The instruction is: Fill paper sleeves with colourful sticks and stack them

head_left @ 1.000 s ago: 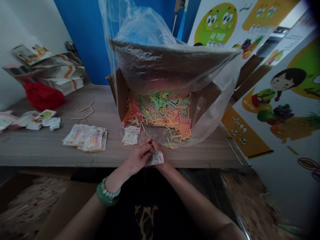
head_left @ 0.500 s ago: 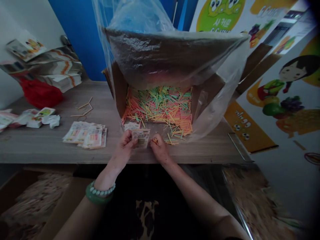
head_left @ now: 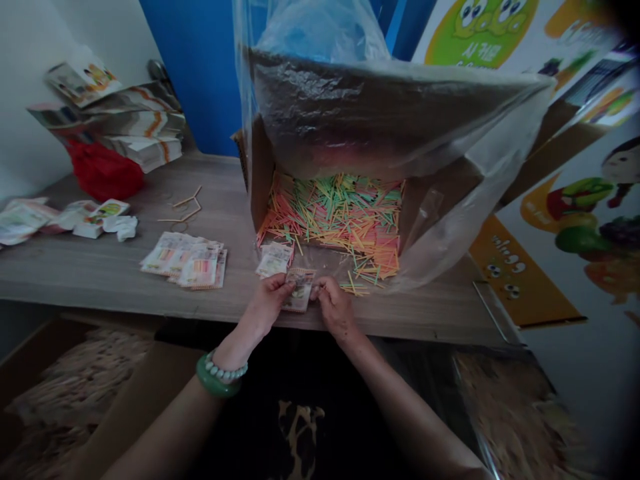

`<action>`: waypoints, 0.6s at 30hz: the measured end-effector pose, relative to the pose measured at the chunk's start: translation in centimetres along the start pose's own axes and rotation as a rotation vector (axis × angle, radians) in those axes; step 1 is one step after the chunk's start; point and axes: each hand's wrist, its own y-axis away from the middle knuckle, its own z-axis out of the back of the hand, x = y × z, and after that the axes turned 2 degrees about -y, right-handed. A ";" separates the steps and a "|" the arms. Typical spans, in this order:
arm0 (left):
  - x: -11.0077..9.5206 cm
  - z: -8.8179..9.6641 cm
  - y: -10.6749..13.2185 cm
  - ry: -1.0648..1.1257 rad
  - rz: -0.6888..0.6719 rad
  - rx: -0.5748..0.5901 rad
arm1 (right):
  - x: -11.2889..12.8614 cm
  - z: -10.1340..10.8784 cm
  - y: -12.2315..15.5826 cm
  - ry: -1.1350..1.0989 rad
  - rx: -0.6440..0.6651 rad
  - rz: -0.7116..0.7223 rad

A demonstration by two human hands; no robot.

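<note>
My left hand point(head_left: 267, 303) and my right hand point(head_left: 334, 308) meet at the near edge of the wooden table point(head_left: 100, 273), both pinching a small printed paper packet point(head_left: 299, 293) between them. The left wrist wears green and pale bead bracelets. Just beyond the packet lies another small packet point(head_left: 273, 260) and a few loose coloured sticks point(head_left: 357, 285). Behind them a cardboard box point(head_left: 260, 173) lined with a clear plastic bag point(head_left: 450, 200) lies on its side, full of green, orange, pink and yellow sticks point(head_left: 340, 213).
A fan of printed packets point(head_left: 185, 260) lies left of my hands. Farther left are crumpled packets point(head_left: 100, 217), a red bag point(head_left: 103, 173) and a stack of printed paper point(head_left: 130, 130). Boxes of pale sticks point(head_left: 65, 393) sit below the table.
A second ago both hands held a packet low at the table edge; then the left lifted a packet alone while the right gathered sticks. Now both hands pinch the packet together.
</note>
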 end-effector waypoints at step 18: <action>-0.6 -0.8 0.9 -0.081 -0.047 -0.048 | 8.0 -1.6 -4.8 -0.565 -0.200 0.204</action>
